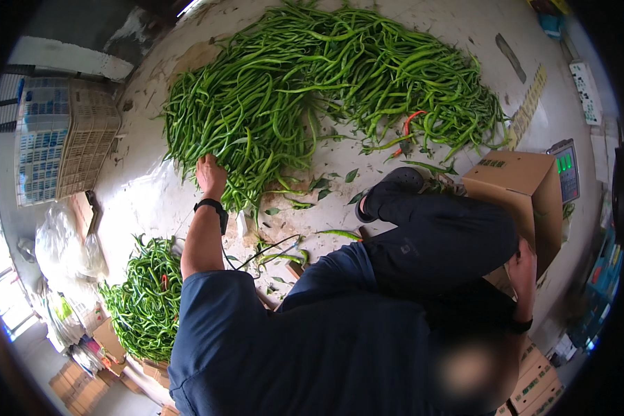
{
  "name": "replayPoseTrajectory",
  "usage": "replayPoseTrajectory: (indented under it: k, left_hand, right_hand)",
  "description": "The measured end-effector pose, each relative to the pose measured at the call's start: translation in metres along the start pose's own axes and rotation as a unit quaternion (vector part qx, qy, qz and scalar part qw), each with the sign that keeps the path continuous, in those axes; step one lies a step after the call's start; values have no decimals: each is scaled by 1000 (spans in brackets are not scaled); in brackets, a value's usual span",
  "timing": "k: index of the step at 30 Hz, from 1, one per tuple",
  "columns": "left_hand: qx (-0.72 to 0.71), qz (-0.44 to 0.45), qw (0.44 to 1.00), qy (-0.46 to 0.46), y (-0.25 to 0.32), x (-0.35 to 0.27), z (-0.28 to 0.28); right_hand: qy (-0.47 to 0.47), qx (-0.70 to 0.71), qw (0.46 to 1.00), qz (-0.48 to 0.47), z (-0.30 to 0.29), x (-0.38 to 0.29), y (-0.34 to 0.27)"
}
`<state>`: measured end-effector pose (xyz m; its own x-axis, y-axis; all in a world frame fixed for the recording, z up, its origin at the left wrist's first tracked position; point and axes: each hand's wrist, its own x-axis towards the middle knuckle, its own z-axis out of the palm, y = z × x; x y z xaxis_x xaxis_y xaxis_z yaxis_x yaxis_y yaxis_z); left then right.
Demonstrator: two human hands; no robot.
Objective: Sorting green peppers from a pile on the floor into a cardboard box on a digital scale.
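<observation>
A broad heap of long green chili peppers (270, 93) spreads over the floor before me. My left hand (211, 174) is at the heap's near left edge, its fingers among the peppers; whether they grip any is hidden. My right hand (522, 260) is beside my bent right knee, next to a cardboard box (509, 174). Its fingers look curled, but what they touch is unclear. Just beyond the box shows a digital scale (567, 169) with a lit green display. A red chili pepper (408, 125) lies at the heap's near edge on the right.
A smaller pile of green peppers (148, 301) lies at my left. Plastic crates (65, 140) are stacked by the left wall, near clear plastic bags (65, 244). Loose leaves (351, 176) and a black cord (270, 247) lie before me. Printed cartons (538, 382) stand behind at the right.
</observation>
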<state>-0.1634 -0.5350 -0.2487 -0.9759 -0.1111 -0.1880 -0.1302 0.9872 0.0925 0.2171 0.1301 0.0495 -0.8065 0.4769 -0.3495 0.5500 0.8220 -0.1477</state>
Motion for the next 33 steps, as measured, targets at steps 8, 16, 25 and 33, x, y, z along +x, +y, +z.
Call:
replayPoseTrajectory:
  k: [8, 16, 25, 33]
  left_hand:
    - [21, -3, 999, -37, 9, 20, 13]
    - [-10, 30, 999, -43, -16, 35, -3]
    - [-61, -84, 992, -77, -56, 21, 1]
    - [-103, -127, 979, -121, -15, -17, 26]
  right_hand:
    - [-7, 20, 999, 29, 7, 1, 7]
    - [-27, 14, 999, 7, 7, 9, 8]
    - [-23, 91, 996, 11, 8, 18, -27]
    - [-26, 46, 998, 28, 10, 10, -12]
